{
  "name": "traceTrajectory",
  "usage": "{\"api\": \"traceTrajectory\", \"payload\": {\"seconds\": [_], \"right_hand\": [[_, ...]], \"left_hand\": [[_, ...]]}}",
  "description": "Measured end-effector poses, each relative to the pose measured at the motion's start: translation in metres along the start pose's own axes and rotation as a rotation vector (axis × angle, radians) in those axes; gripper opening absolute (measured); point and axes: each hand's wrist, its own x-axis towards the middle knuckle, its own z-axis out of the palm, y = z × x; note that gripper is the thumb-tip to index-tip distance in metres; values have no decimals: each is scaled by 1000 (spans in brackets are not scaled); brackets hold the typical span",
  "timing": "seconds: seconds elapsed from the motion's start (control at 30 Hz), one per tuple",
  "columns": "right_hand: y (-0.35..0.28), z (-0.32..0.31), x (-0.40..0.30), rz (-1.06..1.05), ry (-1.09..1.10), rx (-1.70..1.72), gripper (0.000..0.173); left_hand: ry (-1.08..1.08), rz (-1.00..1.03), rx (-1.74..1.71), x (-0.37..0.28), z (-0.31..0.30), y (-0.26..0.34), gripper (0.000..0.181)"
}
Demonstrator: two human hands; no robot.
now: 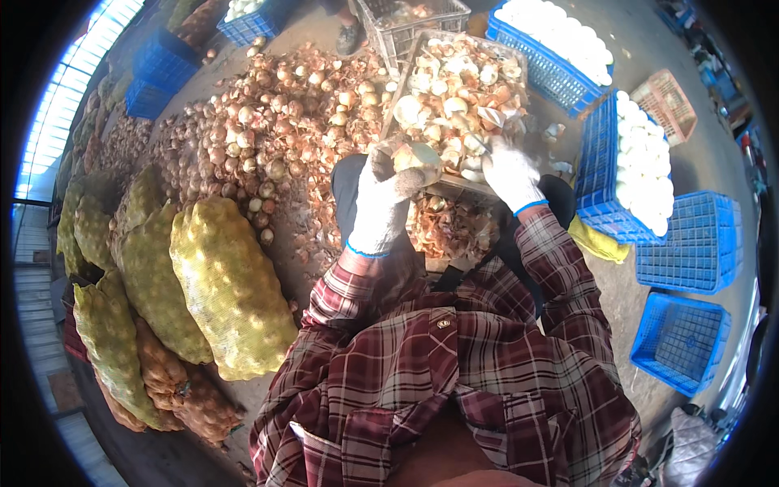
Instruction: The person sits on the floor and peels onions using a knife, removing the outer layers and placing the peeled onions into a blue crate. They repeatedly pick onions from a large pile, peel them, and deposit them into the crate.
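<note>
My left hand [386, 198], in a white knitted glove with a soiled thumb and fingers, holds a partly peeled onion [416, 159] between thumb and fingers. My right hand [512, 170], gloved in the same white knit, is closed around a small tool, probably a knife [481, 141], whose shape is mostly hidden and blurred. Both hands are over the near edge of a crate [398, 100] heaped with onions and loose papery skins. Below it, between my knees, lies a pile of onion skins [453, 228].
Unpeeled onions [268, 115] cover the floor at the left, beyond full mesh sacks [228, 292]. Blue crates of peeled white onions [596, 176] stand at the right, near blue crates [681, 344]. A grey crate [389, 30] stands ahead, beside another person's shoe [349, 38].
</note>
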Motion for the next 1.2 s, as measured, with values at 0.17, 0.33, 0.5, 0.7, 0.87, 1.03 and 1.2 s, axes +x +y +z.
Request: {"api": "traceTrajectory", "payload": {"seconds": [0.17, 0.33, 0.5, 0.7, 0.87, 1.03, 1.2], "right_hand": [[-12, -5, -1, -6, -1, 432, 50], [-65, -47, -36, -319, 64, 557, 33], [-74, -38, -49, -481, 127, 389, 33], [-56, 19, -71, -438, 109, 218, 41], [-84, -17, -66, -374, 243, 125, 33], [-92, -39, -58, -420, 399, -102, 31], [-87, -15, -53, -333, 375, -124, 34]], "left_hand": [[60, 123, -23, 9, -24, -15, 70], [57, 181, -130, 19, -25, -12, 67], [43, 229, 239, 18, -20, 3, 63], [53, 228, -312, 25, -19, 2, 49], [99, 281, 21, 10, -10, 7, 55], [133, 374, 402, 6, -3, 6, 61], [363, 602, 761, 1, 3, -4, 69]]}}
